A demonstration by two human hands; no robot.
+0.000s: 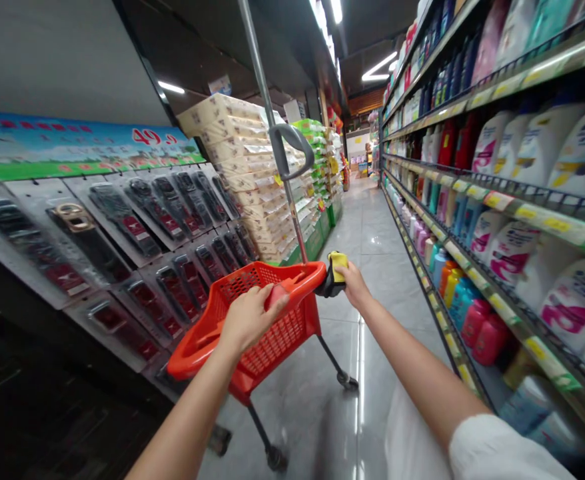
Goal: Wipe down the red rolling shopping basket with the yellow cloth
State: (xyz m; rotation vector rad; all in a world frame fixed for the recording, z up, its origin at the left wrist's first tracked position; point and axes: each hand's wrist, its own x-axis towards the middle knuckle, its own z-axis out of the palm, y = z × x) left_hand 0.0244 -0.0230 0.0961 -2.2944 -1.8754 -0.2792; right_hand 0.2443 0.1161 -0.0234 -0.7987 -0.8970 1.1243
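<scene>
A red plastic shopping cart [272, 340] on black wheeled legs stands in front of me, its basket walls pierced with small holes. My left hand [252, 313] lies over its near rim, thumb along the edge and fingers curled over the far side, partly hidden. A reddish patch shows beside that thumb; I cannot tell whether it is part of the cart. To the right of the cart's corner, my right hand [355, 283] is closed on a small yellow-and-black bundle [338, 267], whose kind I cannot make out. The bundle appears close to or against the rim.
Packaged belts [122, 220] hang on a rack at left, under a price banner [72, 143]. Stacked cream packs [242, 167] stand beyond, behind a metal pole with a grey handle [292, 152]. Bottle shelves [502, 180] line the right. A grey tiled floor [372, 233] runs between.
</scene>
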